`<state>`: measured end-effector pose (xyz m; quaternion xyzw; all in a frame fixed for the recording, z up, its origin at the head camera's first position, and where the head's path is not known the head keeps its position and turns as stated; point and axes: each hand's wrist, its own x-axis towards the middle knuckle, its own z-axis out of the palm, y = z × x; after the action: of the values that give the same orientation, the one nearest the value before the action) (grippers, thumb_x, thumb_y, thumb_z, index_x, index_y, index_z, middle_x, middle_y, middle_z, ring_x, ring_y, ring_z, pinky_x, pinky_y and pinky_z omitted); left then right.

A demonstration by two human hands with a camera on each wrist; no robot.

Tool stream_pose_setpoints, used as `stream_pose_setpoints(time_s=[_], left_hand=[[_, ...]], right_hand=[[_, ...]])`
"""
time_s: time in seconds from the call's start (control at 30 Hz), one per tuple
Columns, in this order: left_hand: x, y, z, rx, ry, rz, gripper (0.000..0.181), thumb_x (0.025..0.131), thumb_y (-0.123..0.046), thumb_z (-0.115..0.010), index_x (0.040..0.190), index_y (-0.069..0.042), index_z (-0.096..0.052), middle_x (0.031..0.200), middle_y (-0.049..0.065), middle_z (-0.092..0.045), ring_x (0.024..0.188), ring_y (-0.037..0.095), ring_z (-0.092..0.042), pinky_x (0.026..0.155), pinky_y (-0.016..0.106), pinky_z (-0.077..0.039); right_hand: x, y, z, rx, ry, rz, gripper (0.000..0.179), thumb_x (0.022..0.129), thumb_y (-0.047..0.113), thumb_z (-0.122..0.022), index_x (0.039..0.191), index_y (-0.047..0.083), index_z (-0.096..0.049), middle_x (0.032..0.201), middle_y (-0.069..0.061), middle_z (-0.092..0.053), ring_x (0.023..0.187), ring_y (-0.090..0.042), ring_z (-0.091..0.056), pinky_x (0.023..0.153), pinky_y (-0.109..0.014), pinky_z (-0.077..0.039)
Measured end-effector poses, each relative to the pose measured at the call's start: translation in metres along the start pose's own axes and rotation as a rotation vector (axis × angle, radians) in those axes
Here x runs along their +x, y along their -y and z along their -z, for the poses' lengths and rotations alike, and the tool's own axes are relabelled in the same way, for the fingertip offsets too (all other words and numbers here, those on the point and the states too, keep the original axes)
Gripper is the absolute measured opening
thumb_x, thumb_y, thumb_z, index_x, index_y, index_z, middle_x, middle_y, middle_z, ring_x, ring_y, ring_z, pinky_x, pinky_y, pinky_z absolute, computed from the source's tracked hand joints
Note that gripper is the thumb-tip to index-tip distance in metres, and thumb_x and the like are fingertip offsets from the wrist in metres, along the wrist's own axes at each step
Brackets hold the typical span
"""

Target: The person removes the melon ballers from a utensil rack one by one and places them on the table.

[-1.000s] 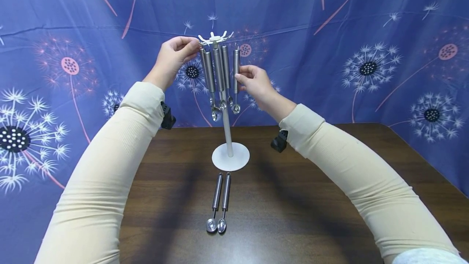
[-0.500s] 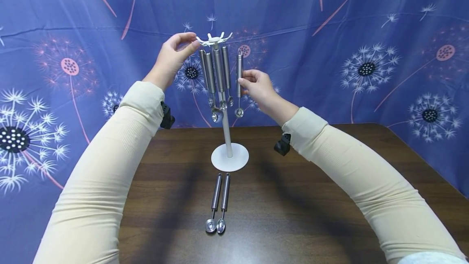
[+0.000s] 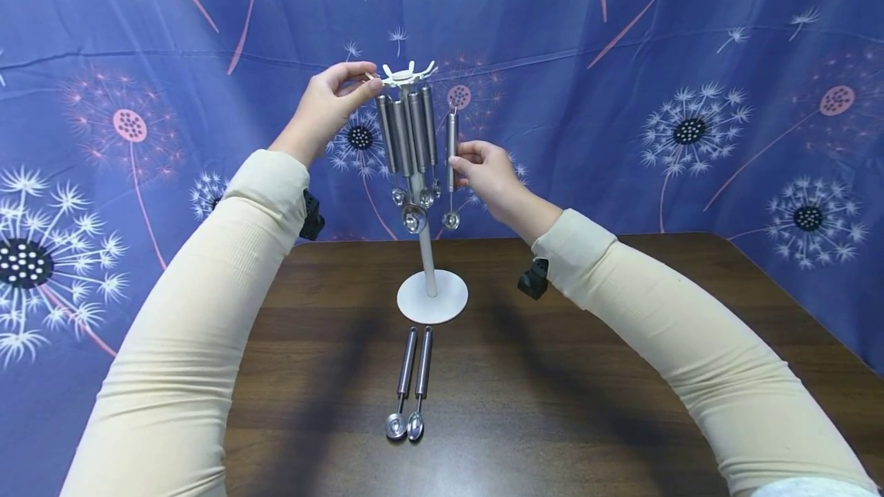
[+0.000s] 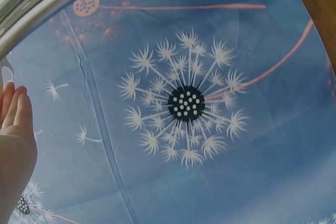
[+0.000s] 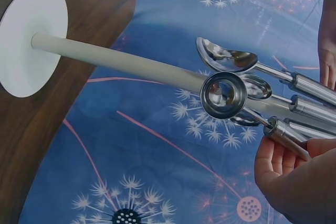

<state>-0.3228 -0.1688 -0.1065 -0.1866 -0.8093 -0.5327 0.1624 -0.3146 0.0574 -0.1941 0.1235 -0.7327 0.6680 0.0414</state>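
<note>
My left hand [image 3: 331,102] pinches an outer hook of the white utensil stand [image 3: 431,259] at its hooked top. In my right hand [image 3: 486,171] is a steel scoop [image 3: 452,133], gripped by its handle and hanging bowl down, just right of the stand. Its round bowl [image 5: 224,95] shows in the right wrist view, in front of the pole. Several steel-handled utensils [image 3: 404,136] with scoop or spoon heads hang from the hooks between the hands. The left wrist view catches only handles [image 4: 52,9] and part of the left hand [image 4: 16,129].
On the brown wooden table [image 3: 518,405], in front of the stand's round white base [image 3: 442,311], lie two more steel utensils side by side: a round-headed one [image 3: 396,426] and an oval spoon [image 3: 415,426]. A blue dandelion-print cloth [image 3: 552,60] hangs behind the table.
My right hand has moved slightly right and down with the scoop, away from the other utensils. The stand's hooked top has turned a little, and the hanging utensils have shifted with it.
</note>
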Motion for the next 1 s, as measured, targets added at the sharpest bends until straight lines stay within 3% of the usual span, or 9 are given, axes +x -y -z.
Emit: stream_pose_setpoints(time_s=[0.2, 0.63, 1.0], left_hand=[[-0.001, -0.003, 0.006, 0.112, 0.011, -0.006, 0.048, 0.097, -0.033, -0.060, 0.138, -0.011, -0.051, 0.139, 0.007, -0.053, 0.131, 0.013, -0.049, 0.115, 0.028, -0.033], [0.001, -0.001, 0.007, 0.220, 0.001, -0.025, 0.040, 0.097, -0.035, -0.057, 0.130, -0.011, -0.057, 0.130, 0.004, -0.059, 0.123, 0.015, -0.055, 0.111, 0.031, -0.038], [0.002, -0.007, 0.009, 0.295, 0.006, -0.018, 0.040, 0.097, -0.037, -0.058, 0.128, -0.013, -0.059, 0.131, 0.005, -0.061, 0.121, 0.014, -0.056, 0.110, 0.033, -0.039]], right_hand=[[0.000, -0.005, 0.000, 0.002, 0.001, -0.012, 0.031, 0.100, 0.010, -0.053, 0.128, -0.002, -0.054, 0.108, -0.007, -0.057, 0.090, -0.013, -0.056, 0.089, -0.032, -0.053], [-0.006, -0.020, 0.001, -0.017, 0.020, -0.071, 0.036, 0.099, 0.011, -0.054, 0.133, -0.002, -0.051, 0.114, -0.010, -0.056, 0.098, -0.016, -0.057, 0.092, -0.032, -0.054], [-0.011, -0.036, 0.004, -0.004, 0.010, -0.105, 0.034, 0.098, 0.010, -0.056, 0.129, -0.004, -0.052, 0.103, -0.004, -0.055, 0.091, -0.013, -0.057, 0.092, -0.033, -0.055]])
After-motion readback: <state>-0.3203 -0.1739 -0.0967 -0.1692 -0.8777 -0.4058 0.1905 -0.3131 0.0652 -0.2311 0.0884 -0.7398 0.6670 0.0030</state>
